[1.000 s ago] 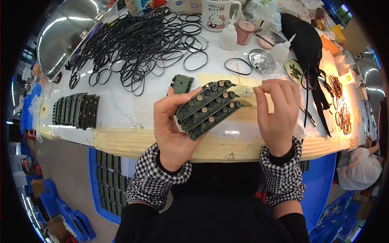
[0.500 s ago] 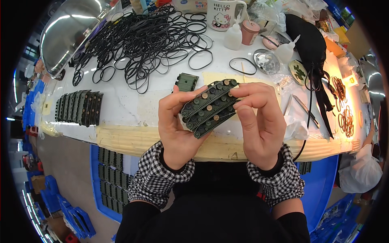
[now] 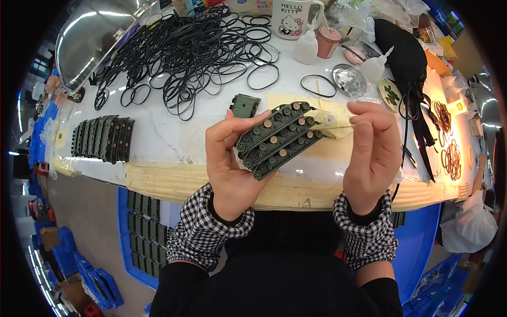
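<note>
In my left hand point(image 3: 229, 153), thumb and fingers are closed round a stack of dark green toy tank track pieces point(image 3: 278, 140), held tilted above the table edge. Rows of small wheels show on their sides, some with brown centres. My right hand point(image 3: 372, 150) is to the right of the stack, pinching a thin light-coloured stick point(image 3: 338, 127) that points left toward the stack's right end. Behind the left hand a green block-like toy part point(image 3: 245, 106) lies on the table. A row of similar green track pieces point(image 3: 103, 140) stands at the left.
Black rubber bands point(image 3: 185, 58) lie heaped at the back left beside a clear dome point(image 3: 95, 39). Farther back are a white mug point(image 3: 292, 21), a squeeze bottle point(image 3: 306, 48) and a metal dish point(image 3: 349, 80). Below the table edge, a blue tray point(image 3: 127, 238) holds green parts.
My right hand has moved right, away from the stack, and the thin stick now shows between its fingers and the stack. My left hand holds the pieces almost unmoved.
</note>
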The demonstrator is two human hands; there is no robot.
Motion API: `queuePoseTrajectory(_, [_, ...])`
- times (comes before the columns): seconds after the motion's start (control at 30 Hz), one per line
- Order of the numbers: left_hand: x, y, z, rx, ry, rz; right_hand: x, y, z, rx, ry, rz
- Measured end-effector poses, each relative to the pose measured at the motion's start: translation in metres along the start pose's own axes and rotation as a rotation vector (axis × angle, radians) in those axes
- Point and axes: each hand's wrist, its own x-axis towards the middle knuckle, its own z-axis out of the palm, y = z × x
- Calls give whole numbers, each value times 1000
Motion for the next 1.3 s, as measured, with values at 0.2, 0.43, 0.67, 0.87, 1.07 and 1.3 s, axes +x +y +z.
queuePoseTrajectory(0.2, [1, -1, 2, -58, 32, 7, 12, 17, -16, -626, -71, -265])
queuePoseTrajectory(0.43, [2, 2, 2, -83, 25, -16, 12, 1, -21, -465, 138, -281])
queuePoseTrajectory(0.67, [-1, 6, 6, -89, -24, -65, 14, -25, 16, 107, -167, -44])
queuePoseTrajectory(0.87, [0, 4, 1, -44, -104, -9, 10, -22, 30, 171, -177, 35])
queuePoseTrajectory(1.07, [-2, 4, 1, -31, -91, -22, 9, -20, 34, 151, -167, 10])
queuePoseTrajectory(1.3, [-1, 2, 1, -21, -84, 21, 9, -19, 35, 115, -167, -19])
